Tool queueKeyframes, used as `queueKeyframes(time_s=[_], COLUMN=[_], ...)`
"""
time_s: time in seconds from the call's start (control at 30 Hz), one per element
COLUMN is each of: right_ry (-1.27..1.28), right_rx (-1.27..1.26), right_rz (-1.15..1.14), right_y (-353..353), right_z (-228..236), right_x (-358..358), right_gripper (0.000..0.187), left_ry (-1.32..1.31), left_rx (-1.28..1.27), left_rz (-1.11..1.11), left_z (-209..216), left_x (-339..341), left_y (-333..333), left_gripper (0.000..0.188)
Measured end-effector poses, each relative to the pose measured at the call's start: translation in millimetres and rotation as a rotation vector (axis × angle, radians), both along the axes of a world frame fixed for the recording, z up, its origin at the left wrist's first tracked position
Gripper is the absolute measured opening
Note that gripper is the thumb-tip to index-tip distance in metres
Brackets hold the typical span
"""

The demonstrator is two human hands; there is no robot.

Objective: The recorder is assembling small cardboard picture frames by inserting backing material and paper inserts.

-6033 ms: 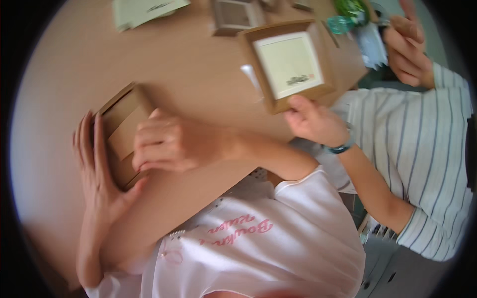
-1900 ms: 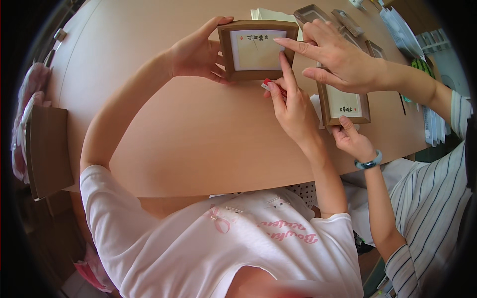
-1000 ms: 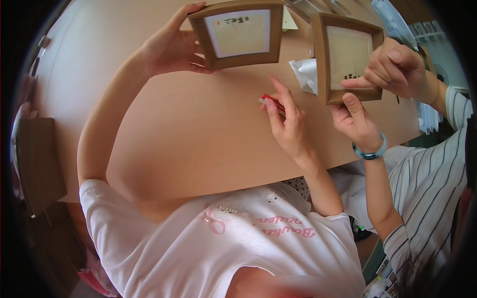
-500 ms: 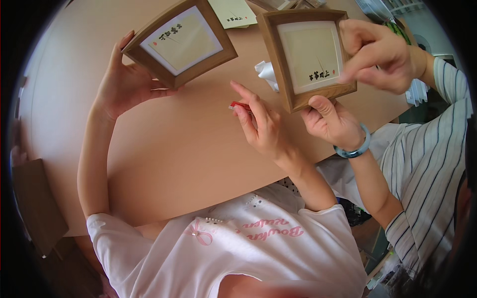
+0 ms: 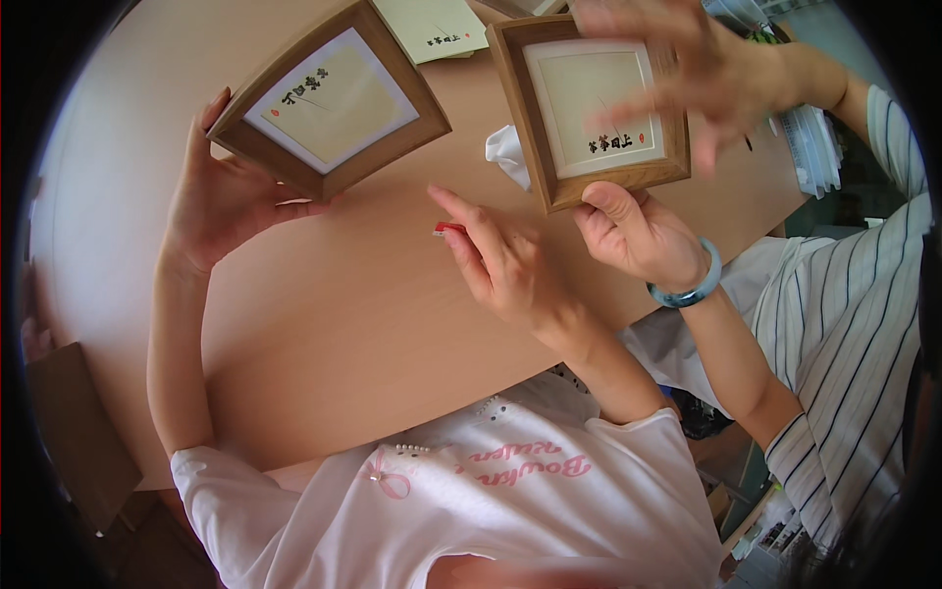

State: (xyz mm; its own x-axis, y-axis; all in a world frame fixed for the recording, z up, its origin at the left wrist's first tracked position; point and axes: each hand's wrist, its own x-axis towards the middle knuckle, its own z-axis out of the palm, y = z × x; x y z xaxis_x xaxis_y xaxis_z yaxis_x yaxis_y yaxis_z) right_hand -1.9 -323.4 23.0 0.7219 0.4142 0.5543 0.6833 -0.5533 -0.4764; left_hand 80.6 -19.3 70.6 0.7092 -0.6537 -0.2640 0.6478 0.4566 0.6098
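My left hand grips a brown wooden picture frame by its lower left side, tilted up off the table. Inside it is a cream card with black brush writing, a red mark and a pale mat. My right hand hovers over the table with a small red object pinched between thumb and fingers; its kind is mostly hidden. A co-worker's hand with a jade-coloured bangle holds a similar wooden frame upright by its bottom edge. That person's other hand is motion-blurred in front of it.
The pale wooden table spans the view. A crumpled white tissue lies beside the co-worker's frame. Cream cards with similar writing lie at the back. A brown box stands at the left, and the co-worker sits close on the right.
Both frames and my hands appear slightly further left, as the whole view has shifted. The co-worker's upper hand has spread its fingers and moved up and left across their frame.
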Motion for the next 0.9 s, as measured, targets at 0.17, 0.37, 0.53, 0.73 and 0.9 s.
queueKeyframes(time_s=[0.17,0.37,0.53,0.73,0.9], right_ry=[-0.011,-0.065,-0.038,-0.011,-0.001], right_rx=[0.012,0.044,0.025,0.012,0.04], right_rz=[-0.006,-0.017,-0.013,-0.011,-0.002], right_y=[4.4,5.7,6.2,5.0,4.4], right_z=[-2.0,-5.8,-3.0,-1.9,-4.4], right_x=[-5.4,-5.4,-8.9,-12.1,-9.8], right_gripper=[0.042,0.043,0.042,0.041,0.04], left_ry=[0.032,-0.017,-0.028,-0.018,-0.027], left_rx=[0.041,0.043,0.105,0.104,0.112], left_rz=[0.061,0.031,0.06,0.051,0.039], left_z=[8.6,15.5,18.4,17.7,15.4], left_x=[-8.9,-9.6,-12.8,-14.7,-12.9], left_y=[-0.6,-2.6,-4.3,-7.2,-7.9], left_gripper=[0.089,0.09,0.089,0.088,0.088])
